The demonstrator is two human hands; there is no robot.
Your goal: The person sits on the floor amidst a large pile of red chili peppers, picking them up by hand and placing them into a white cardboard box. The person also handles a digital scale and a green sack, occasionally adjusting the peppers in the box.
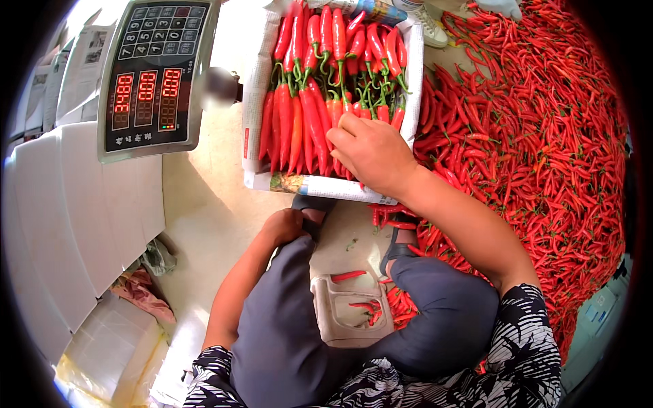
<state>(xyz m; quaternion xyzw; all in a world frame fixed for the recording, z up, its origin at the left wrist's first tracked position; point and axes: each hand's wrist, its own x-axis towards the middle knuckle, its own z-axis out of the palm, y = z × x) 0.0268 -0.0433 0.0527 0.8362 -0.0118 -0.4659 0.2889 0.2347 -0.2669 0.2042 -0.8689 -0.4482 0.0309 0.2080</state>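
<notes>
A white box [256,129] lined with printed paper holds rows of long red chili peppers [286,129], their green stems meeting along the middle. Over its near right part is my right hand [371,151], with fingers curled closed on a red chili pepper that they mostly cover. The peppers in the near row lie side by side, tips toward me. My left hand [284,226] rests at my left knee, below the box, its fingers curled in and partly hidden.
A scale display [153,78] with lit red digits stands left of the box. Loose red chilies [530,163] form a large heap on the right. White foam boxes [81,217] line the left side. Between my legs sits a beige plastic stool [333,319] with a few chilies.
</notes>
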